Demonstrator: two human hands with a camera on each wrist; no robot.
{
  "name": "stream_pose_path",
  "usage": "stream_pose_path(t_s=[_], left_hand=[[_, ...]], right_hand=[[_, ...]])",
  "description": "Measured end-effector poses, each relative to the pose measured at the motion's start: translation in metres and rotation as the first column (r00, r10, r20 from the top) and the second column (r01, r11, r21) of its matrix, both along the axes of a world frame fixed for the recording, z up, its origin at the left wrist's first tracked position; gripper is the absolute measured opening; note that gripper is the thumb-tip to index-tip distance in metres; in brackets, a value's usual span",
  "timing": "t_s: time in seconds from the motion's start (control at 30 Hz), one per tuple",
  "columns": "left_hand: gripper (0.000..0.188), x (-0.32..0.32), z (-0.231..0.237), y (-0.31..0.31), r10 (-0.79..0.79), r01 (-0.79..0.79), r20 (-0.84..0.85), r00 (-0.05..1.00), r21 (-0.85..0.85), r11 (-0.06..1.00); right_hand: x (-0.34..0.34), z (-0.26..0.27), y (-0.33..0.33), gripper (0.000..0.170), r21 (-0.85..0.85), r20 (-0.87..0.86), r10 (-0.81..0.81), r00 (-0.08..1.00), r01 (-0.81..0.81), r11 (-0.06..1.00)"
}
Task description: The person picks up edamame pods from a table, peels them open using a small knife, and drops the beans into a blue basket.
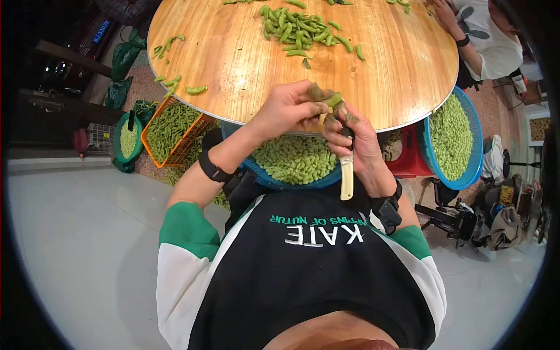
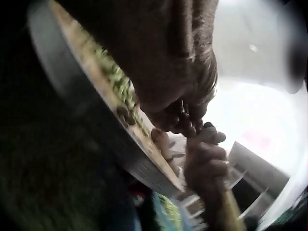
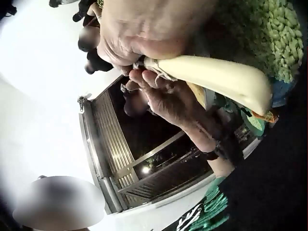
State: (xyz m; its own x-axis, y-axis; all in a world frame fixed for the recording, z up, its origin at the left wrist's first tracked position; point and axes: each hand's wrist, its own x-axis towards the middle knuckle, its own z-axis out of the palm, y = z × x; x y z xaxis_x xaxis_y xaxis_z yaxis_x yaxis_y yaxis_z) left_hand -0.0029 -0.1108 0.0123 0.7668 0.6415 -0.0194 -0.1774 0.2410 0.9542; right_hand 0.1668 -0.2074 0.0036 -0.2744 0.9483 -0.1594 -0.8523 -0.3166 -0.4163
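In the head view my left hand (image 1: 283,111) pinches a green pod (image 1: 333,99) between thumb and fingers, over the table's near edge. My right hand (image 1: 360,143) grips a cream-handled tool (image 1: 347,178) close beside it, the handle pointing down toward the shirt. The tool's working end is hidden among the fingers. From the right wrist view, the cream handle (image 3: 216,79) sticks out of the right hand (image 3: 149,29), with the left hand (image 3: 168,103) just below. The left wrist view shows both hands meeting, dark and blurred.
Green pods (image 1: 297,28) are heaped on the round wooden table (image 1: 233,70). Under its near edge stands a blue basket of shelled beans (image 1: 294,160). An orange crate of pods (image 1: 169,131) stands left, another blue basket (image 1: 479,140) right. A person (image 1: 493,41) sits at the upper right.
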Motion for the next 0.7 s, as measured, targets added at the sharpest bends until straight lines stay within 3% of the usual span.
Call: stream_pose_path(t_s=[0.03,0.07,0.1,0.13,0.17,0.2,0.27,0.3,0.33,0.37,0.4,0.43,0.47,0.5,0.53,0.57,0.6,0.63,0.67,0.7], left_hand=[[0.016,0.001,0.001,0.000,0.185,-0.113,-0.090,0.979,0.518,0.848],[0.016,0.000,0.003,0.000,0.186,-0.114,-0.090,0.978,0.517,0.848],[0.015,-0.002,0.012,-0.002,0.288,-0.101,-0.087,0.954,0.809,0.580],[0.015,-0.004,0.019,-0.005,0.379,-0.044,-0.045,0.924,0.974,0.223],[0.012,-0.005,0.022,-0.009,0.425,0.009,-0.092,0.901,0.981,0.192],[0.012,-0.006,0.022,-0.010,0.426,0.009,-0.091,0.900,0.982,0.190],[0.008,-0.008,0.021,-0.012,0.399,-0.053,-0.130,0.908,0.908,0.416],[0.008,-0.007,0.021,-0.013,0.400,-0.053,-0.130,0.907,0.908,0.416],[0.010,-0.007,0.022,-0.016,0.340,-0.123,-0.159,0.927,0.727,0.675],[0.012,-0.007,0.022,-0.018,0.274,-0.169,-0.164,0.947,0.470,0.866],[0.012,-0.006,0.023,-0.019,0.275,-0.170,-0.164,0.947,0.471,0.866],[0.015,-0.006,0.024,-0.020,0.247,-0.164,-0.192,0.950,0.366,0.916],[0.018,-0.006,0.025,-0.021,0.216,-0.158,-0.216,0.952,0.257,0.953],[0.018,-0.007,0.025,-0.020,0.218,-0.160,-0.215,0.952,0.257,0.953],[0.017,-0.008,0.025,-0.019,0.148,-0.104,-0.233,0.961,0.191,0.976],[0.017,-0.009,0.025,-0.019,0.074,-0.045,-0.248,0.966,0.122,0.991],[0.017,-0.008,0.022,-0.021,0.071,-0.043,-0.248,0.966,0.120,0.992],[0.016,-0.006,0.016,-0.026,0.141,-0.049,-0.305,0.942,0.289,0.956],[0.015,-0.005,0.013,-0.030,0.221,-0.043,-0.347,0.911,0.452,0.891],[0.014,-0.005,0.013,-0.032,0.240,-0.011,-0.387,0.890,0.509,0.861]], right_hand=[[0.000,0.000,0.000,0.025,-0.001,0.000,0.000,1.000,0.000,1.000],[0.000,-0.001,0.001,0.019,0.013,-0.039,0.012,0.999,-0.011,1.000],[-0.001,-0.001,0.001,0.014,0.024,-0.078,0.027,0.997,-0.026,0.999],[-0.002,0.000,0.001,0.014,0.022,-0.080,0.032,0.996,-0.030,0.999],[-0.003,0.002,0.001,0.013,0.006,-0.103,0.044,0.994,-0.044,0.999],[-0.004,0.003,0.001,0.013,-0.009,-0.125,0.056,0.991,-0.057,0.998],[-0.006,-0.001,0.000,0.013,0.021,-0.103,0.057,0.993,-0.055,0.998],[-0.007,-0.002,0.000,0.013,0.049,-0.080,0.058,0.995,-0.054,0.997],[-0.007,0.000,0.000,0.013,0.047,-0.080,0.060,0.995,-0.056,0.997],[-0.008,0.004,0.000,0.014,0.031,-0.055,0.044,0.998,-0.042,0.999],[-0.008,0.006,0.001,0.016,0.016,-0.030,0.028,0.999,-0.027,1.000],[-0.007,0.006,-0.001,0.016,0.016,-0.029,0.029,0.999,-0.028,0.999],[-0.006,0.006,-0.002,0.017,0.012,0.077,0.000,0.997,-0.001,1.000],[-0.006,0.006,-0.003,0.019,0.011,0.182,-0.030,0.983,0.028,1.000],[-0.007,0.007,-0.003,0.019,0.012,0.184,-0.028,0.982,0.026,1.000],[-0.009,0.008,-0.002,0.020,0.104,0.464,-0.124,0.877,0.085,0.991],[-0.010,0.009,-0.003,0.022,0.207,0.690,-0.228,0.687,0.115,0.972],[-0.007,0.009,-0.003,0.025,0.214,0.754,-0.241,0.611,0.117,0.970],[-0.010,0.007,0.000,0.025,0.213,0.754,-0.239,0.612,0.117,0.970],[-0.016,0.003,0.003,0.030,0.431,0.796,-0.456,0.397,0.156,0.889]])
